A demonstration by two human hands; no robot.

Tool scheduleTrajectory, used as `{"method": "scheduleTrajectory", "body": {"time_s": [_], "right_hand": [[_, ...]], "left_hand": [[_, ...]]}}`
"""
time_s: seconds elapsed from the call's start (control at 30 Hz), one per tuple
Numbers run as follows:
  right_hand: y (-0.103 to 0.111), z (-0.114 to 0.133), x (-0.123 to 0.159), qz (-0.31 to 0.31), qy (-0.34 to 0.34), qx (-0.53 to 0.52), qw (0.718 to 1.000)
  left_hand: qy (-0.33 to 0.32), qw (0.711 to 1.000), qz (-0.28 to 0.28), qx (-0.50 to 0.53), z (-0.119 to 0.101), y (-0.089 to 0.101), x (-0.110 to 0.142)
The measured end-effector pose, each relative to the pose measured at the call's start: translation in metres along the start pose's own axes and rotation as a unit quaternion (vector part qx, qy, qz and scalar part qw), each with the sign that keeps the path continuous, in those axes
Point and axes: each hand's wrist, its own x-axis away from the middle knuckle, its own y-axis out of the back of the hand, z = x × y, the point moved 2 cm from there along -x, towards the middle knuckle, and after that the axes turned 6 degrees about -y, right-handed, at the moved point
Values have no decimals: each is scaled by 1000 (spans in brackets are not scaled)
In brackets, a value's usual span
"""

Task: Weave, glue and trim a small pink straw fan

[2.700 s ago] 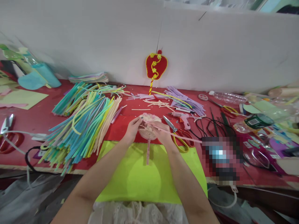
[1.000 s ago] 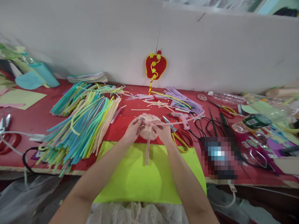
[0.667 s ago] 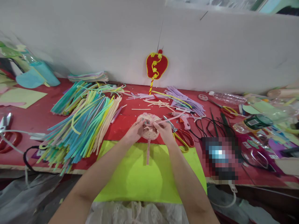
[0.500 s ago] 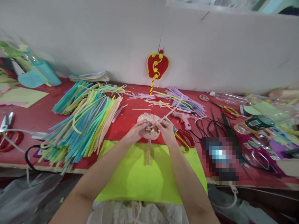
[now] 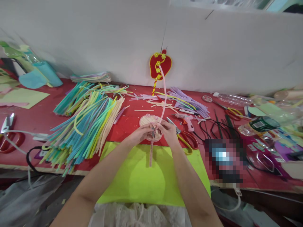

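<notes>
A small round woven pink fan (image 5: pixel 148 120) with a pink handle (image 5: pixel 151 154) lies at the far edge of a lime green sheet (image 5: pixel 146 179). My left hand (image 5: pixel 139 135) pinches its lower middle, fingers closed. My right hand (image 5: pixel 168 131) grips a long pink strip (image 5: pixel 163 94) that rises from the fan and curves up toward the wall. Both hands meet over the fan's lower part, hiding it.
A big heap of pastel strips (image 5: pixel 87 121) lies left on the red table (image 5: pixel 38 119). Scissors (image 5: pixel 184 138), a pink glue gun (image 5: pixel 188 121), purple strips (image 5: pixel 187 102) and black cables (image 5: pixel 213 126) sit right. A red fan ornament (image 5: pixel 160 64) leans on the wall. More scissors (image 5: pixel 8 130) lie far left.
The pink strip swung from pointing right along the table to standing upright toward the wall. Both hands slid a little down onto the fan's lower middle.
</notes>
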Motion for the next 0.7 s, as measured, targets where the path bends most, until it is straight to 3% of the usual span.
{"method": "scheduleTrajectory", "body": {"time_s": [0.7], "right_hand": [[-1,2,0,10,26,28,999]], "left_hand": [[-6,997,-45,-66,-1,3,-4]]}}
